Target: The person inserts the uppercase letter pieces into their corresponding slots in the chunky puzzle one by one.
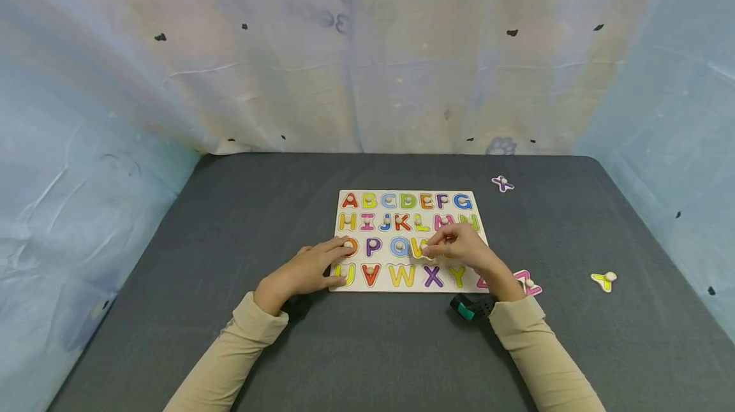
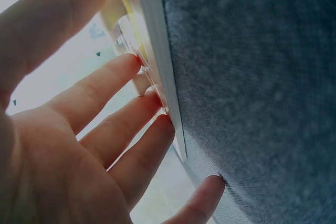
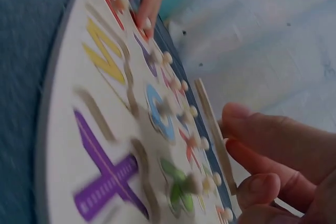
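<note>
A white alphabet puzzle board (image 1: 381,261) lies on the dark table, with colored letters in rows, many topped by knobs. My right hand (image 1: 466,251) pinches a yellow W piece (image 1: 417,246) above the third row, beside the blue Q (image 1: 399,247). In the right wrist view, that held piece (image 3: 218,135) appears edge-on, raised off the board. My left hand (image 1: 310,267) rests at the board's left edge, fingers extended by the O and U. The board's yellow W space (image 1: 401,276) and purple X space (image 1: 433,276) have no knobs.
Loose pieces lie to the right: a purple X (image 1: 502,183) at the back, a yellow Y (image 1: 604,281) farther out, and a pink Z (image 1: 529,284) beside my right wrist. Plastic sheeting (image 1: 402,80) hangs behind the table (image 1: 241,220) and along both sides.
</note>
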### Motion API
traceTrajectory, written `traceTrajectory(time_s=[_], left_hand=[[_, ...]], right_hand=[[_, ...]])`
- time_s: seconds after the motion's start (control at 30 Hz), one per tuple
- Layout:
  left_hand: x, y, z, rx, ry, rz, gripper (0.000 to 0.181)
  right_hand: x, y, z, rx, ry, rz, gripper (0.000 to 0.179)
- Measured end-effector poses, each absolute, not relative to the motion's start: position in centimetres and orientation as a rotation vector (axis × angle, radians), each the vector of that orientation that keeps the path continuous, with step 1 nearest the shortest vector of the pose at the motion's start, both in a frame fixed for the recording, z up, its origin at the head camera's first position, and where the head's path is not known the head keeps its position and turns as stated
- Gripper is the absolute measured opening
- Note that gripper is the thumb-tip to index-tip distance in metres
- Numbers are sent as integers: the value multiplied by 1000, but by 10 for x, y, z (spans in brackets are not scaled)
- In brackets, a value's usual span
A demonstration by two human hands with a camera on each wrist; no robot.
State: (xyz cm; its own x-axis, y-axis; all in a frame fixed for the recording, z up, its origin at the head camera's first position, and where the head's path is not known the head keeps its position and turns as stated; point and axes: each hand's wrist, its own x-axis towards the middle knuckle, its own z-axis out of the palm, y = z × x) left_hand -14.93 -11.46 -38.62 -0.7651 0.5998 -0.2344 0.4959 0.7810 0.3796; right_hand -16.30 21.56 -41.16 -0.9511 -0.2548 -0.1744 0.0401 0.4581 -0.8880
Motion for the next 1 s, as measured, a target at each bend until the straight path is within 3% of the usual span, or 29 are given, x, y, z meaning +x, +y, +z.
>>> traceTrajectory(time_s=[0.5, 1.0], left_hand=[[-150, -114, -385, 846, 2630, 416, 63], [-150, -114, -387, 841, 2628, 423, 63]], right_hand=[[-154, 190, -419, -466, 2375, -1416, 15], [-149, 179, -427, -528, 2374, -1376, 17]])
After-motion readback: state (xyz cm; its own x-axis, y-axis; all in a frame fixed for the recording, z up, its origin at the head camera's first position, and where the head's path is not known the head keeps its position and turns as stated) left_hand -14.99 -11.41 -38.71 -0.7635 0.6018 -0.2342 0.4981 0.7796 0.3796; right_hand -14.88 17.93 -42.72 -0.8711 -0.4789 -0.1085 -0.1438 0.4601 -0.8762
